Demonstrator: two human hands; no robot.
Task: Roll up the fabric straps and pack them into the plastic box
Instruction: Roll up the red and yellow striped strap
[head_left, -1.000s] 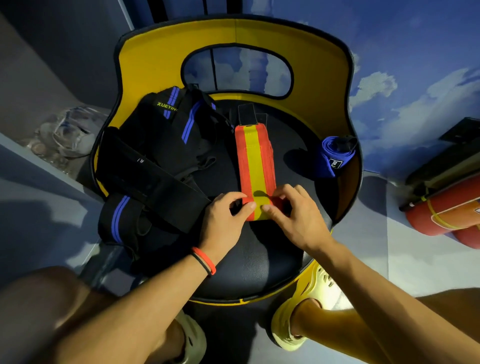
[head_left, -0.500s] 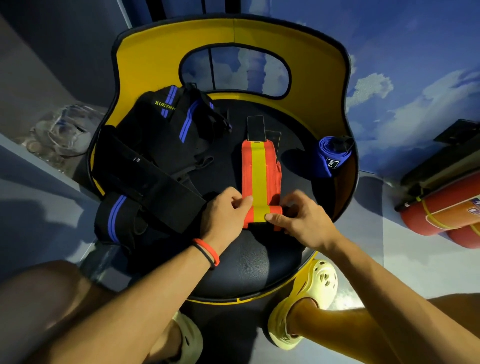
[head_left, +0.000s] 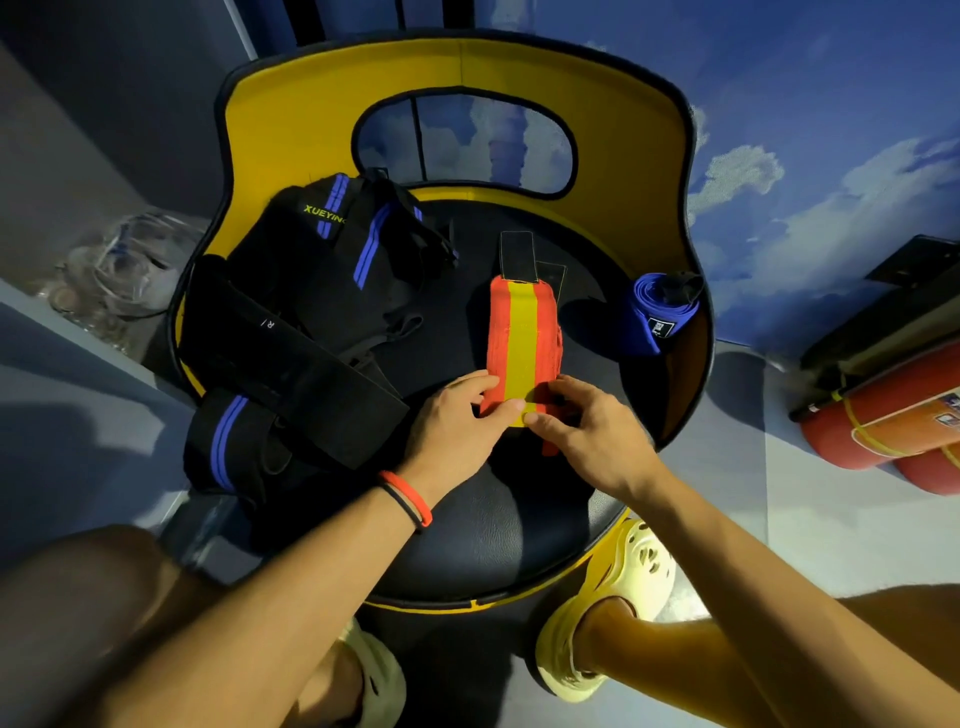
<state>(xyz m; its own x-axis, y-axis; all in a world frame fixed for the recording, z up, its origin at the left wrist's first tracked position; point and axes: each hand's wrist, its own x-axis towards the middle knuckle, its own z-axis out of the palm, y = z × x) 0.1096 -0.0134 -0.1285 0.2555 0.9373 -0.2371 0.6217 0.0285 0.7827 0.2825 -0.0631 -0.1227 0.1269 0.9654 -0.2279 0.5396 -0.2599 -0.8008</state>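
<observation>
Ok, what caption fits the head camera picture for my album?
Left hand and right hand pinch the red and yellow strap on a chair seat.

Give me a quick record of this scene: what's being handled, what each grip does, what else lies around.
Surface: black seat of a yellow-backed chair
In work: orange-and-yellow strap, lying flat, black tab at far end
Left grip: pinches the strap's near end
Right grip: pinches the same end, beside the left
Already rolled: blue strap, at the seat's right edge
Waiting: black straps with blue stripes, heaped on the seat's left
Off the chair: clear plastic item at left, blurred
</observation>
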